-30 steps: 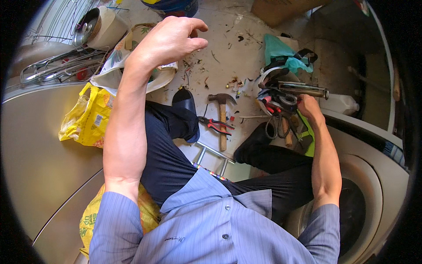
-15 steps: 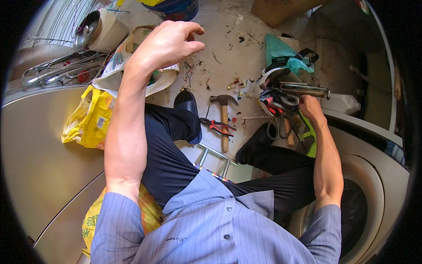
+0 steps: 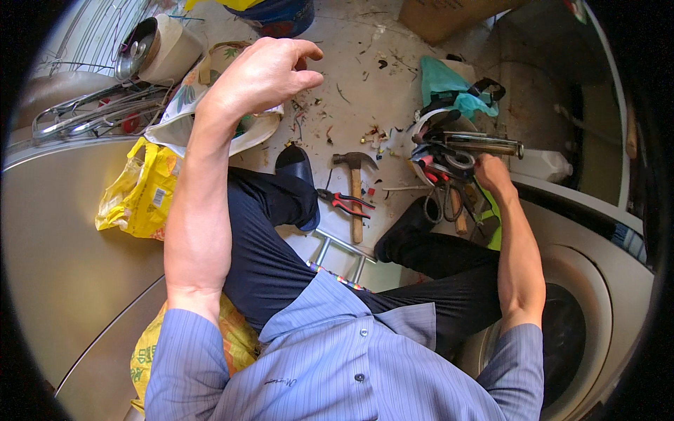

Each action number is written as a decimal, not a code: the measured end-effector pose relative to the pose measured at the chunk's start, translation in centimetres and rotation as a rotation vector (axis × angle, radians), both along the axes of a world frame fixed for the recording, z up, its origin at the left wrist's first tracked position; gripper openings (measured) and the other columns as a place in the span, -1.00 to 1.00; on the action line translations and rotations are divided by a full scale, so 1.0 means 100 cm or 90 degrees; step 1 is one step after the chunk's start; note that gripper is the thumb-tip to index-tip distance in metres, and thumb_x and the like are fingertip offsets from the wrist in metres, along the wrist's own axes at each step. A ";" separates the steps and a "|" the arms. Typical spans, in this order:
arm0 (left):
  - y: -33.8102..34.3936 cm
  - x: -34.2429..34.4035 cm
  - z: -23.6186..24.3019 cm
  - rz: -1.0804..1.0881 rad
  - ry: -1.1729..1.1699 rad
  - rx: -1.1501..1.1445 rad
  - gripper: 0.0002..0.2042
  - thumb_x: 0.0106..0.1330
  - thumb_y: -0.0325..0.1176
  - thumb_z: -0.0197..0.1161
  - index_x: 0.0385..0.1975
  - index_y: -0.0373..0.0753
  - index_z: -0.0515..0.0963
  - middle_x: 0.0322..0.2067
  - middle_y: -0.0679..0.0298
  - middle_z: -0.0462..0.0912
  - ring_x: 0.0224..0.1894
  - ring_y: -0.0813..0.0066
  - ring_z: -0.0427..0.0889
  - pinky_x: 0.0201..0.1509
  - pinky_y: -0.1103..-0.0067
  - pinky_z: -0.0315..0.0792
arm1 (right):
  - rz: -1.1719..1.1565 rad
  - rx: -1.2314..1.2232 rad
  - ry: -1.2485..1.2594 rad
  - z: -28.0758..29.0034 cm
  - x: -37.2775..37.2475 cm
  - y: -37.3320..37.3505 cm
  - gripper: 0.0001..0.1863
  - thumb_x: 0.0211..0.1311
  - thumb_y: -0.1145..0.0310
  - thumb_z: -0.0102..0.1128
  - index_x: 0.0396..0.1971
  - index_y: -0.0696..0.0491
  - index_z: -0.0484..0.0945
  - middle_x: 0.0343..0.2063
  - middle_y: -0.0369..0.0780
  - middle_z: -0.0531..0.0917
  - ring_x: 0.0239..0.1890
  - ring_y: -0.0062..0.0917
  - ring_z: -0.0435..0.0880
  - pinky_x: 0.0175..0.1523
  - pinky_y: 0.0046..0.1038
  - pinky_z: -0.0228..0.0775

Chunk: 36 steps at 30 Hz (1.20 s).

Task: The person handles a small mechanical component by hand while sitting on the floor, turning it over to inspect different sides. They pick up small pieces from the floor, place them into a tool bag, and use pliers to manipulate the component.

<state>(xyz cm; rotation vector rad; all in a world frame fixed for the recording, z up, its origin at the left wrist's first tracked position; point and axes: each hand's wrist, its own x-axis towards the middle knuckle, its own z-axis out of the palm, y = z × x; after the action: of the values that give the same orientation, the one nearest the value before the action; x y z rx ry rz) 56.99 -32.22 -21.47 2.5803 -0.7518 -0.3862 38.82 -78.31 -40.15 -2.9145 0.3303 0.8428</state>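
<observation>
Metal cylinder (image 3: 486,144) beside right hand (image 3: 493,173), grip unclear; left hand (image 3: 267,76) loosely curled, empty.

V. small chgs vs 1 sec ago: L grip (image 3: 267,74) has drawn back a touch & slid slightly left; gap to the dark scrap (image 3: 382,63) on the grip's right now a bit wider, & beyond the grip more of the blue bucket (image 3: 284,24) shows

The tube (image 3: 495,143) is glossy metal. The hammer (image 3: 356,193) is dull metal on smooth wood; the pliers (image 3: 335,198) have glossy plastic grips. The yellow bag (image 3: 144,193) is shiny, crinkled plastic, the box (image 3: 456,17) matt cardboard, the shirt (image 3: 316,372) matt cloth.
</observation>
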 end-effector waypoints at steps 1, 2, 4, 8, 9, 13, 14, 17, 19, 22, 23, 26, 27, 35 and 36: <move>-0.002 0.000 -0.001 0.001 0.002 -0.003 -0.58 0.30 -0.22 0.29 0.13 -0.24 0.54 -0.24 0.06 0.73 -0.33 0.30 0.72 -0.18 0.44 0.59 | -0.002 -0.006 0.008 0.003 -0.002 -0.001 -0.75 0.26 0.43 -0.03 -0.26 0.24 0.60 -0.23 0.17 0.66 -0.15 0.07 0.65 -0.08 0.03 0.48; -0.004 0.001 -0.001 0.001 0.003 -0.007 -0.58 0.30 -0.22 0.28 0.13 -0.24 0.54 -0.24 0.06 0.73 -0.34 0.28 0.72 -0.18 0.42 0.59 | 0.001 -0.017 0.019 0.004 -0.002 -0.002 -0.75 0.26 0.43 -0.03 -0.25 0.24 0.60 -0.24 0.18 0.66 -0.16 0.08 0.65 -0.08 0.02 0.48; -0.007 0.003 -0.005 -0.024 -0.001 -0.026 -0.58 0.29 -0.24 0.29 0.11 -0.25 0.54 -0.25 0.05 0.72 -0.37 0.28 0.72 -0.20 0.43 0.59 | 0.004 -0.040 0.036 0.017 0.005 0.004 -0.74 0.26 0.41 -0.03 -0.23 0.23 0.60 -0.24 0.18 0.65 -0.17 0.09 0.64 -0.08 0.01 0.48; -0.025 -0.002 0.002 -0.057 0.017 -0.007 -0.61 0.26 -0.26 0.32 0.06 -0.27 0.57 -0.26 0.01 0.72 -0.34 0.27 0.72 -0.18 0.43 0.59 | -0.119 0.292 -0.198 0.065 0.020 0.040 -0.69 0.34 0.34 0.10 0.00 0.13 0.60 -0.25 -0.03 0.72 -0.27 -0.21 0.71 -0.14 -0.23 0.53; -0.027 -0.007 0.001 -0.051 0.031 -0.010 -0.63 0.23 -0.28 0.34 0.01 -0.28 0.59 -0.27 -0.01 0.71 -0.29 0.25 0.73 -0.15 0.42 0.59 | -0.267 0.463 -0.131 0.089 0.031 0.069 -0.68 0.39 0.35 0.10 0.06 0.14 0.57 -0.28 -0.16 0.71 -0.34 -0.47 0.66 -0.20 -0.37 0.53; -0.057 -0.027 -0.007 -0.161 0.017 -0.143 -0.67 0.22 -0.31 0.33 -0.08 -0.37 0.61 -0.25 0.01 0.72 -0.23 0.21 0.74 -0.12 0.44 0.59 | -0.333 0.888 -0.122 0.170 0.022 0.134 -0.65 0.43 0.34 0.10 0.13 0.13 0.52 -0.29 -0.27 0.66 -0.31 -0.62 0.61 -0.17 -0.55 0.53; -0.069 -0.034 -0.004 -0.164 0.081 -0.178 -0.68 0.22 -0.32 0.33 -0.09 -0.38 0.62 -0.25 0.01 0.73 -0.23 0.23 0.74 -0.11 0.45 0.59 | -0.360 0.967 -0.107 0.178 0.016 0.141 -0.65 0.44 0.33 0.10 0.14 0.13 0.51 -0.29 -0.28 0.65 -0.31 -0.63 0.61 -0.17 -0.55 0.52; -0.083 -0.054 0.010 -0.166 0.329 -0.314 -0.71 0.25 -0.40 0.34 -0.07 -0.39 0.62 -0.29 0.19 0.75 -0.24 0.60 0.67 -0.10 0.61 0.55 | -0.352 1.053 -0.104 0.186 -0.001 0.157 -0.65 0.46 0.33 0.08 0.15 0.12 0.50 -0.32 -0.30 0.64 -0.30 -0.66 0.60 -0.18 -0.56 0.52; -0.086 -0.063 0.013 -0.162 0.435 -0.365 -0.73 0.25 -0.44 0.34 -0.08 -0.38 0.62 -0.28 0.26 0.74 -0.22 0.66 0.64 -0.08 0.63 0.54 | -0.375 1.099 -0.117 0.181 -0.008 0.162 -0.66 0.45 0.29 0.09 0.12 0.12 0.46 -0.32 -0.27 0.63 -0.33 -0.64 0.60 -0.21 -0.56 0.51; -0.088 -0.078 0.008 -0.117 0.512 -0.452 -0.78 0.28 -0.47 0.33 -0.12 -0.38 0.61 -0.27 0.28 0.73 -0.21 0.65 0.64 -0.06 0.63 0.54 | -0.393 1.178 -0.108 0.179 -0.009 0.169 -0.68 0.45 0.25 0.09 0.06 0.11 0.40 -0.34 -0.21 0.62 -0.37 -0.59 0.60 -0.25 -0.55 0.50; -0.090 -0.082 0.006 -0.090 0.524 -0.489 -0.79 0.29 -0.47 0.32 -0.12 -0.38 0.61 -0.27 0.27 0.73 -0.21 0.64 0.64 -0.06 0.62 0.54 | -0.383 1.201 -0.100 0.178 -0.008 0.169 -0.67 0.46 0.24 0.09 0.06 0.11 0.39 -0.34 -0.21 0.62 -0.37 -0.58 0.61 -0.25 -0.55 0.50; -0.091 -0.092 -0.001 -0.051 0.584 -0.602 -0.84 0.34 -0.51 0.27 -0.13 -0.38 0.59 -0.27 0.26 0.71 -0.21 0.59 0.66 -0.05 0.59 0.55 | -0.375 1.254 -0.078 0.178 -0.005 0.170 -0.68 0.47 0.24 0.05 0.07 0.11 0.36 -0.34 -0.16 0.63 -0.39 -0.54 0.62 -0.26 -0.53 0.50; -0.092 -0.094 -0.002 -0.042 0.594 -0.620 -0.85 0.34 -0.52 0.27 -0.13 -0.38 0.59 -0.27 0.26 0.71 -0.22 0.59 0.66 -0.05 0.58 0.55 | -0.376 1.274 -0.076 0.180 -0.005 0.173 -0.68 0.48 0.25 0.05 0.07 0.11 0.36 -0.34 -0.16 0.63 -0.40 -0.53 0.62 -0.25 -0.53 0.50; -0.093 -0.114 0.000 0.020 0.609 -0.621 -0.81 0.31 -0.54 0.30 -0.10 -0.34 0.57 -0.27 0.30 0.69 -0.25 0.64 0.65 -0.09 0.64 0.55 | -0.396 1.314 -0.039 0.174 -0.012 0.175 -0.58 0.51 0.30 -0.05 0.22 0.18 0.23 -0.28 -0.06 0.63 -0.35 -0.42 0.67 -0.20 -0.43 0.56; -0.092 -0.116 -0.002 0.030 0.596 -0.601 -0.80 0.30 -0.53 0.30 -0.10 -0.34 0.57 -0.26 0.30 0.68 -0.25 0.65 0.65 -0.09 0.64 0.55 | -0.396 1.317 -0.029 0.174 -0.013 0.176 -0.56 0.51 0.30 -0.05 0.25 0.18 0.21 -0.27 -0.05 0.63 -0.35 -0.41 0.67 -0.19 -0.42 0.57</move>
<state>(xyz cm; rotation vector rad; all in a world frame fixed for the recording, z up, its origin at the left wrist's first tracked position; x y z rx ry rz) 45.41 -41.41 -21.69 1.3032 -0.3608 -0.8707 37.50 -60.72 -22.76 -0.8063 0.1233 0.3979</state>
